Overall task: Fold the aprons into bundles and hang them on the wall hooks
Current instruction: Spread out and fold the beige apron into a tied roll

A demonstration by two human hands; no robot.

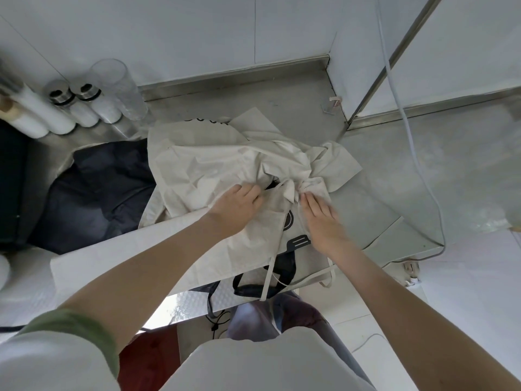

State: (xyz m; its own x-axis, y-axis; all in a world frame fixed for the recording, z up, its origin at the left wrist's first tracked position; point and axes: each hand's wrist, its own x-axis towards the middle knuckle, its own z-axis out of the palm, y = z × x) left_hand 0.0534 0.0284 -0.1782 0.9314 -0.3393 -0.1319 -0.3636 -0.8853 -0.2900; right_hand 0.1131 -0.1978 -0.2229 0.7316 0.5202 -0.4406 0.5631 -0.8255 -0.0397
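Note:
A crumpled beige apron (208, 167) with black print lies on the steel counter (394, 176), its straps (269, 280) hanging over the front edge. My left hand (239, 206) rests on the cloth with its fingertips curled into a fold near the middle. My right hand (320, 213) lies flat on the apron beside it, fingers straight and pointing at the bunched knot of fabric (296, 190). A dark navy apron (98, 193) lies in a heap to the left, partly under the beige one.
Several white bottles (81, 108) and a clear glass (118, 86) stand at the back left against the wall. A grey cable (417, 153) runs down the right side of the counter. A metal hook (334, 104) sits at the back corner.

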